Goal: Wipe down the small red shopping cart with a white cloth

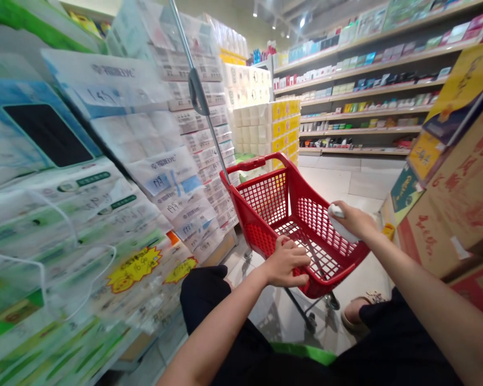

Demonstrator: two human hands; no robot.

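A small red plastic shopping cart (257,241) with a grid-patterned basket stands in front of my knees. My left hand (287,262) rests on its near rim, the fingers curled over the edge. Above the basket's right side, my right hand (354,219) is closed around a white item (343,228), perhaps a folded cloth or wipe; its exact kind does not show. Nothing lies in the part of the basket I can see. A grey metal pole (209,118) with a dark clip rises from the cart's far left corner.
Stacked white tissue packs (156,161) with price tags line the left, a dark phone (48,134) and white cable on them. Cardboard boxes (459,182) stand on the right. Shelves of goods (362,112) fill the back, beyond the tiled floor (338,179).
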